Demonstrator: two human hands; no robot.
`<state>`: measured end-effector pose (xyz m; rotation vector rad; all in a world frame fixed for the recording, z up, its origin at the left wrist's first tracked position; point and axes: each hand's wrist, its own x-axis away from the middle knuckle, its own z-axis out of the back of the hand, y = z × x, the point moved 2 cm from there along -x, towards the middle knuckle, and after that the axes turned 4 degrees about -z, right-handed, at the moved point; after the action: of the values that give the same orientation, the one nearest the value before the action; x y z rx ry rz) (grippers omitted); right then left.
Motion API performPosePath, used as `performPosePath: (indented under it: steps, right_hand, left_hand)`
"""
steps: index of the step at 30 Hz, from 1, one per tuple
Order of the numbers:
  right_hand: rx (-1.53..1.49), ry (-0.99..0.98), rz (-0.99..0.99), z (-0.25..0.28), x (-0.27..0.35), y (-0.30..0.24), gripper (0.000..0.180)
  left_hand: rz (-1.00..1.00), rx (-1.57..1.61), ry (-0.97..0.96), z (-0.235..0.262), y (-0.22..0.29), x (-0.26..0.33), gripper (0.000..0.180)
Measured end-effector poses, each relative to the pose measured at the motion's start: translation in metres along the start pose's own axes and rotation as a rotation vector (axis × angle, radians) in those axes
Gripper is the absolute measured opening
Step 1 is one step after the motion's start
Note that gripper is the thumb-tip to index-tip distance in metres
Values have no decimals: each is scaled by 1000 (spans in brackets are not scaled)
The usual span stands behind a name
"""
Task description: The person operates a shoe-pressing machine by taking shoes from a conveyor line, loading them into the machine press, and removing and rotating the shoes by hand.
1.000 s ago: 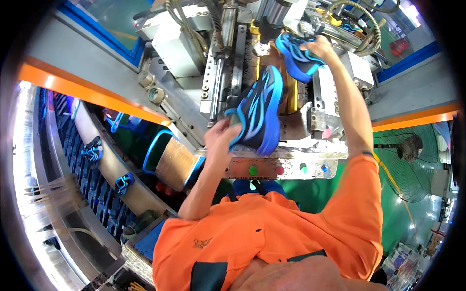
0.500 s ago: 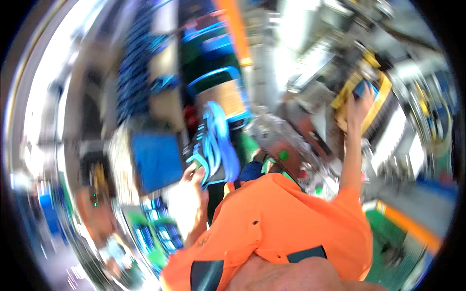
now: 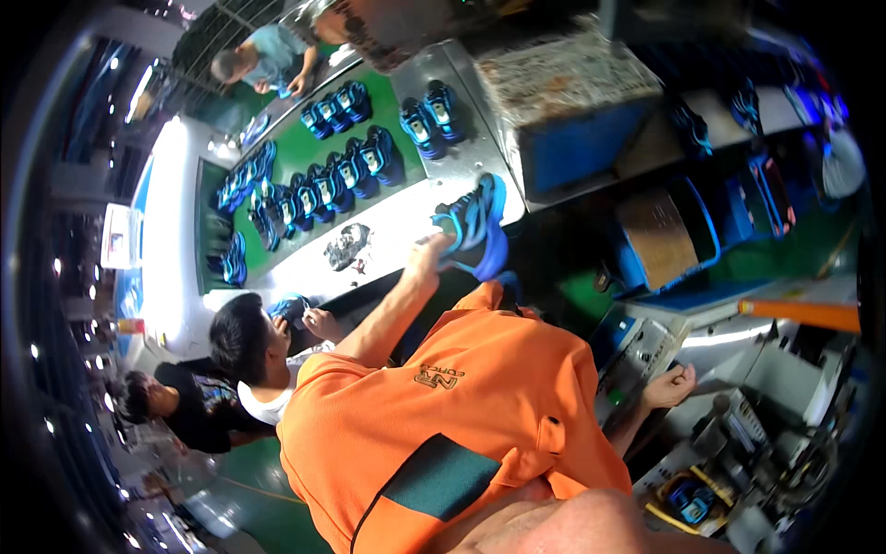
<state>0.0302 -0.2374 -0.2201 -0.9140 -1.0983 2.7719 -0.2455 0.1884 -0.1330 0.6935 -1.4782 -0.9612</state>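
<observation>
Blue sneakers (image 3: 474, 217), apparently a pair and slightly smeared by motion, are gripped in my left hand (image 3: 426, 257) over the near edge of the white worktable (image 3: 406, 210). Its fingers wrap the heel side, and the soles face right. On the right, my right hand (image 3: 671, 386) hangs apart from everything, fingers curled in with nothing visible in them. Below it, a blue shoe (image 3: 692, 500) sits in a machine fixture with yellow bars (image 3: 672, 519).
Rows of blue sneakers (image 3: 328, 189) stand on the green belt (image 3: 411, 164), with a pair (image 3: 429, 118) on its metal edge. Co-workers sit at left (image 3: 263, 355) and far side (image 3: 268, 69). A blue-sided box (image 3: 586, 143) and blue rack (image 3: 660, 240) stand right.
My view has swung left toward the belt. My right hand has come away from the shoe in the yellow-barred fixture. The sneakers in my left hand are now at the worktable's edge.
</observation>
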Motion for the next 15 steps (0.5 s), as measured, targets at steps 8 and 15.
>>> performPosePath:
  steps: [8,15]
  right_hand:
    - [-604,-152,466,-95,-133,-297,11]
    - [-540,-251,1321,-151,-153,-672,16]
  left_hand:
    - [-417,-24,411,99,6,-256,29]
    - [-539,-602,563,84,8,-382,38]
